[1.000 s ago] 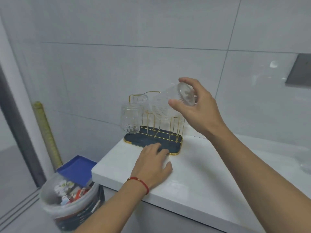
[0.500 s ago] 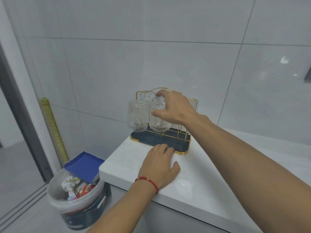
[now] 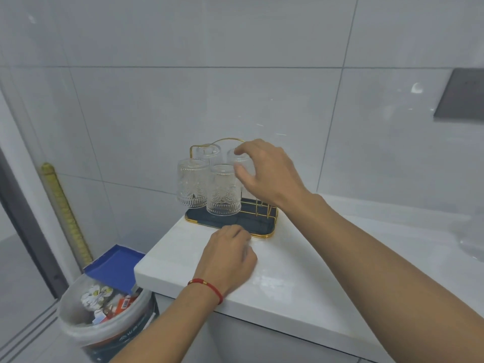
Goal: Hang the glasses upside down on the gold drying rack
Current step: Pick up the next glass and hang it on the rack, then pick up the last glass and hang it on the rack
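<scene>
Right hand [image 3: 264, 174] pinches the back glass [image 3: 239, 163] by its base; slick, breakable stuff. Left hand [image 3: 230, 258] rests loosely curled, empty.

Rear right glass [image 3: 237, 159] largely covered by right hand [image 3: 269, 174]; grip on it not discernible. Right prongs of gold rack [image 3: 262, 209] hidden behind wrist. Bucket [image 3: 104, 334] cut off by bottom edge. Dark wall panel [image 3: 461, 96] cropped at right edge.
</scene>
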`<action>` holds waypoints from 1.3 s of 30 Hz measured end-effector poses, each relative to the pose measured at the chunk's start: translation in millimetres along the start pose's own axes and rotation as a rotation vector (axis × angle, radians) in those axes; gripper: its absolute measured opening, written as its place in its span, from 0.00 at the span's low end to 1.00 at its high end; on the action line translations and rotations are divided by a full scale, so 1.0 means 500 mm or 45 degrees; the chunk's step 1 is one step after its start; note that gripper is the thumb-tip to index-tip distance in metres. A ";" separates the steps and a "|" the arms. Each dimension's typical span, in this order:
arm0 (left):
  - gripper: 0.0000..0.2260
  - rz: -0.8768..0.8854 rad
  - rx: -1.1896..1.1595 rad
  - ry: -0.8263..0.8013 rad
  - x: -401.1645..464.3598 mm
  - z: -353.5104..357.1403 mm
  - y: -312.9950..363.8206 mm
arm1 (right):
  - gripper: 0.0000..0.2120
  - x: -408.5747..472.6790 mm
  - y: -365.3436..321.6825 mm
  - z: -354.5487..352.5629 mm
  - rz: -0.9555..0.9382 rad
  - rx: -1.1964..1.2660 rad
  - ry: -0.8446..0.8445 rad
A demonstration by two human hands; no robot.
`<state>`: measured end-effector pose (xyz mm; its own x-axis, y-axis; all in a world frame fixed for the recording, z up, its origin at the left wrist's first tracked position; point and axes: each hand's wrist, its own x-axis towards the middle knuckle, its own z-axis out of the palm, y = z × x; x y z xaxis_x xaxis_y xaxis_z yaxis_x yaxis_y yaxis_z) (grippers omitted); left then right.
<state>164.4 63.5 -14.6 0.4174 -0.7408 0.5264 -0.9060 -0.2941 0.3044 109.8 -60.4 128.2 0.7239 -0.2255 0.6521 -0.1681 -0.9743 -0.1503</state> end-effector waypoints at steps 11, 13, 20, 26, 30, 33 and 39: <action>0.13 0.326 -0.216 0.023 0.044 0.088 0.278 | 0.12 -0.387 0.322 -0.162 0.980 0.181 0.313; 0.14 0.320 -0.311 -0.034 0.067 0.127 0.355 | 0.18 -0.435 0.377 -0.191 1.204 0.146 0.442; 0.12 0.439 -0.183 -0.093 0.090 0.214 0.467 | 0.45 -0.519 0.533 -0.269 1.695 0.406 0.739; 0.13 0.506 -0.150 -0.025 0.084 0.229 0.466 | 0.41 -0.520 0.619 -0.228 1.656 0.327 0.504; 0.13 0.465 -0.185 -0.004 0.085 0.229 0.467 | 0.36 -0.521 0.628 -0.213 1.595 0.216 0.608; 0.13 0.443 -0.243 0.000 0.087 0.224 0.467 | 0.36 -0.522 0.603 -0.220 1.465 0.200 0.711; 0.26 0.155 -0.837 -0.055 0.084 0.198 0.466 | 0.35 -0.507 0.473 -0.227 0.964 0.453 0.514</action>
<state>-36.2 -95.9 -0.4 0.2992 -0.7730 0.5594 -0.7092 0.2121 0.6723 -189.5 -233.4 11.9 0.2062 -0.8491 0.4864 -0.2374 -0.5256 -0.8169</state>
